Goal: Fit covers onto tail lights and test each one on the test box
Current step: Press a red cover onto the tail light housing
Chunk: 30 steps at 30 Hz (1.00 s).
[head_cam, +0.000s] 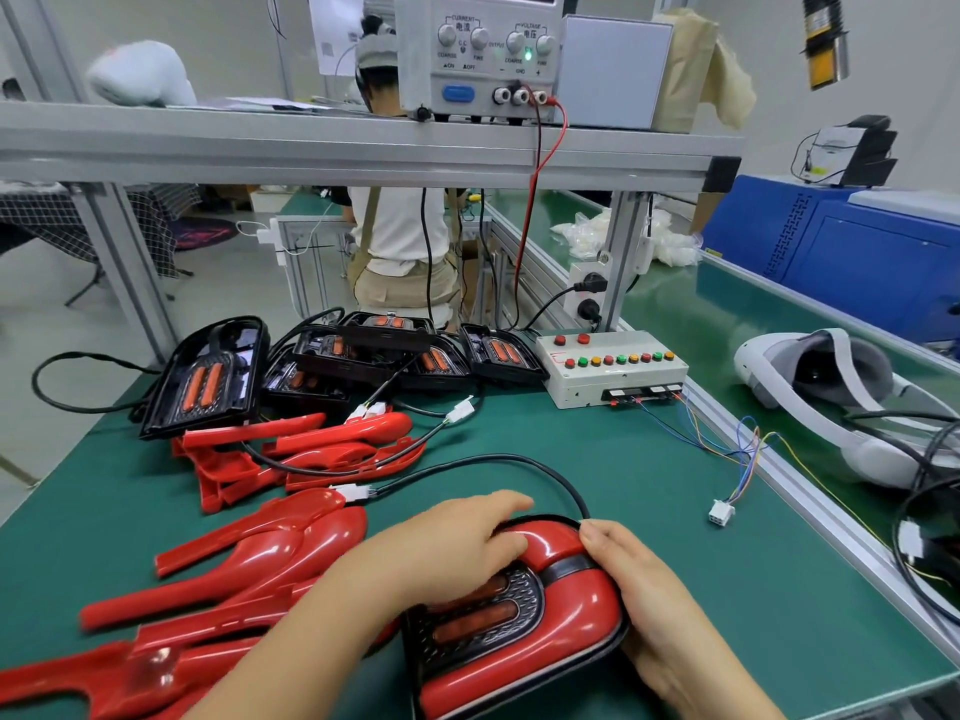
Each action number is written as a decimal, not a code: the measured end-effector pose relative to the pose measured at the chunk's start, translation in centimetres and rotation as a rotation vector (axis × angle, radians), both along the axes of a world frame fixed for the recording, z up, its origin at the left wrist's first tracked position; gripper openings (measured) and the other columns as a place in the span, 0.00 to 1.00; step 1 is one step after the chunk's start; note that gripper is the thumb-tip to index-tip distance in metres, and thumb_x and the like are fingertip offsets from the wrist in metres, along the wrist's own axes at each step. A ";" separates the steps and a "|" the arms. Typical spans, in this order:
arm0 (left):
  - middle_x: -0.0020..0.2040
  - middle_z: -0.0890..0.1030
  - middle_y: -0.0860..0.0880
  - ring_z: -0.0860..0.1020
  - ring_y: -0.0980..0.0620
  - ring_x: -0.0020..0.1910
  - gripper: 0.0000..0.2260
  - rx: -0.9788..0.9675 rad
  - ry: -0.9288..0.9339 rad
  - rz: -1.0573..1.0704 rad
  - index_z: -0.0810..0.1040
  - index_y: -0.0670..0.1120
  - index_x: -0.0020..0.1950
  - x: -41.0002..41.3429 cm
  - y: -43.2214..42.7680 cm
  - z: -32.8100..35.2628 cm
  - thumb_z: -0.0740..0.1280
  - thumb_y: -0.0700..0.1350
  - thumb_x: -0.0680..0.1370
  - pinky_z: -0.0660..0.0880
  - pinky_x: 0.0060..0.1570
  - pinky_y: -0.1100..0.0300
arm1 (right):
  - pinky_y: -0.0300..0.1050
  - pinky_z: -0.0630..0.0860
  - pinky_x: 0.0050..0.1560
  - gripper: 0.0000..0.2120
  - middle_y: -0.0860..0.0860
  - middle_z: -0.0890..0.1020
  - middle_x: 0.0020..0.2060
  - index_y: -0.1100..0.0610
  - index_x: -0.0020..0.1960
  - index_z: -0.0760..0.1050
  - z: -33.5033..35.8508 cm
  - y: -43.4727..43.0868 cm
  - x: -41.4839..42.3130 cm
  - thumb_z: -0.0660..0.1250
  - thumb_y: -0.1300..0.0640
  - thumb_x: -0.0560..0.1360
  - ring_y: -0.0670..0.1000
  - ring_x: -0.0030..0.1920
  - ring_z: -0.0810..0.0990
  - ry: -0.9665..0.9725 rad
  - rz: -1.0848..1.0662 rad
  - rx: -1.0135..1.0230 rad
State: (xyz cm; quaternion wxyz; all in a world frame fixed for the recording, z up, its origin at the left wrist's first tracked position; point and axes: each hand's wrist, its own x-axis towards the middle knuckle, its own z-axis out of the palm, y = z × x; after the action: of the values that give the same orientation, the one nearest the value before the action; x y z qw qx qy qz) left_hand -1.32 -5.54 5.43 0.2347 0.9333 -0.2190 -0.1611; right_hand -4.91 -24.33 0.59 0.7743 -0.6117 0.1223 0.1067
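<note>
A tail light (483, 613) with a black body lies on the green mat near me, and a glossy red cover (566, 605) sits over it. My left hand (457, 548) presses flat on the cover's top left. My right hand (644, 595) grips its right edge. Its black cable (519, 462) loops back to a white plug (353, 493). The grey test box (613, 368) with coloured buttons stands at the back right; its wires end in a loose white connector (721, 510). Bare black tail lights (208, 376) are stacked at the back.
Loose red covers (249, 558) are piled at the left and more red covers (311, 449) lie behind them. A power supply (478, 49) stands on the shelf above. A white headset (831, 392) lies on the right bench. A person sits beyond the frame.
</note>
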 end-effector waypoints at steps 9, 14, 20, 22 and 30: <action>0.68 0.73 0.45 0.71 0.49 0.65 0.29 0.061 0.158 0.055 0.76 0.46 0.62 2.0 -0.8 0.4 0.43 0.62 0.81 0.62 0.59 0.60 | 0.42 0.77 0.30 0.14 0.56 0.83 0.35 0.61 0.51 0.77 0.0 -0.1 -0.4 0.67 0.52 0.72 0.51 0.31 0.80 -0.040 -0.012 0.012; 0.70 0.72 0.46 0.69 0.48 0.68 0.28 0.062 0.193 0.054 0.74 0.46 0.66 2.4 -1.3 -0.3 0.44 0.60 0.82 0.61 0.61 0.60 | 0.47 0.79 0.38 0.13 0.60 0.84 0.43 0.59 0.54 0.77 -0.3 -0.1 -0.5 0.65 0.51 0.76 0.55 0.38 0.82 -0.062 -0.022 0.001; 0.61 0.78 0.46 0.75 0.48 0.60 0.22 0.012 0.153 0.012 0.76 0.45 0.58 2.3 -1.2 -0.4 0.48 0.57 0.83 0.67 0.64 0.53 | 0.45 0.78 0.36 0.13 0.58 0.84 0.41 0.59 0.53 0.78 -0.2 0.1 -0.4 0.67 0.52 0.74 0.53 0.36 0.81 -0.077 -0.026 -0.012; 0.56 0.79 0.44 0.75 0.46 0.56 0.20 0.033 0.106 -0.017 0.73 0.43 0.51 2.5 -1.3 -0.5 0.48 0.55 0.83 0.69 0.60 0.52 | 0.45 0.78 0.35 0.10 0.57 0.84 0.40 0.60 0.53 0.77 -0.3 0.1 -0.4 0.65 0.55 0.76 0.52 0.35 0.81 -0.071 -0.039 -0.006; 0.59 0.79 0.43 0.76 0.45 0.58 0.26 -0.006 0.131 0.106 0.76 0.44 0.57 2.8 -1.5 -1.5 0.45 0.60 0.82 0.69 0.58 0.53 | 0.49 0.79 0.40 0.11 0.61 0.84 0.44 0.60 0.53 0.78 -0.4 -0.1 0.0 0.65 0.54 0.76 0.56 0.38 0.82 -0.071 -0.046 0.012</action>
State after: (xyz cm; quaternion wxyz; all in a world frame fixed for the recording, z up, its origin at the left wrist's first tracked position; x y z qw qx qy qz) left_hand 1.44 -7.01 3.92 0.2593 0.9304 -0.1539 -0.2085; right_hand -4.94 -24.46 0.17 0.7842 -0.6073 0.1080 0.0677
